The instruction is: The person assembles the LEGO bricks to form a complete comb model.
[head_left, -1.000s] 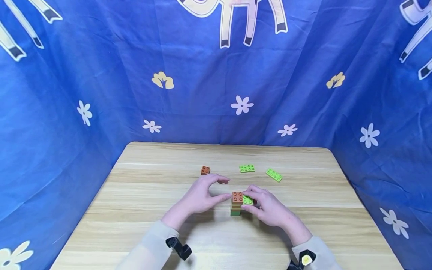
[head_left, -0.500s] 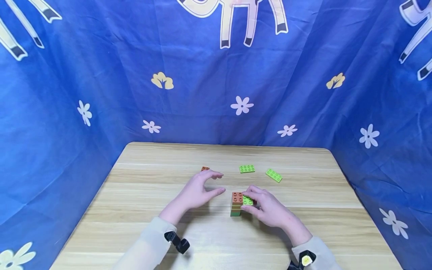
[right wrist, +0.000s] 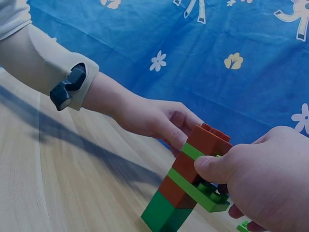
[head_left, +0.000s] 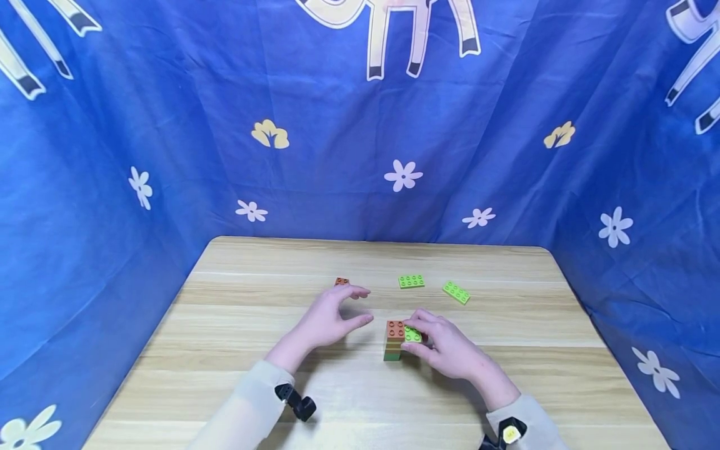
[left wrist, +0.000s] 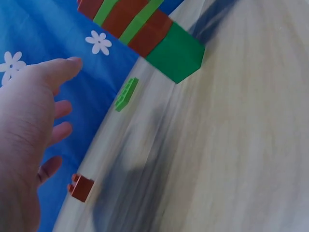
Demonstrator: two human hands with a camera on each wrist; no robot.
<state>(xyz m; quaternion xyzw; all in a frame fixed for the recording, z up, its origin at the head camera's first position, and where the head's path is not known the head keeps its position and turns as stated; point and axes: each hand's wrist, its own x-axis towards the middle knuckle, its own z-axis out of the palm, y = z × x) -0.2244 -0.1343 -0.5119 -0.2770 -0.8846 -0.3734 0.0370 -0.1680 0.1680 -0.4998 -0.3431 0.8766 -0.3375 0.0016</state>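
A stacked tower (head_left: 394, 340) stands upright on the table, with a red-brown brick on top. In the right wrist view its dark green base (right wrist: 165, 212) is below red-brown bricks, with light green plates (right wrist: 198, 191) between them that stick out to one side. My right hand (head_left: 447, 350) grips the tower's right side by thumb and fingers, the thumb at an upper light green plate. My left hand (head_left: 326, 319) hovers left of the tower, touching nothing, fingers apart and loosely bent. Behind it lies a red-brown brick (head_left: 342, 281), partly hidden by that hand.
Two light green plates lie farther back on the wooden table (head_left: 253, 275), one (head_left: 412, 281) behind the tower and another (head_left: 456, 292) to its right. A blue patterned curtain (head_left: 337, 187) surrounds the table's back and sides.
My left hand has moved away from the tower, to the left, and now covers part of the loose red-brown brick. My right hand and the tower have stayed in place.
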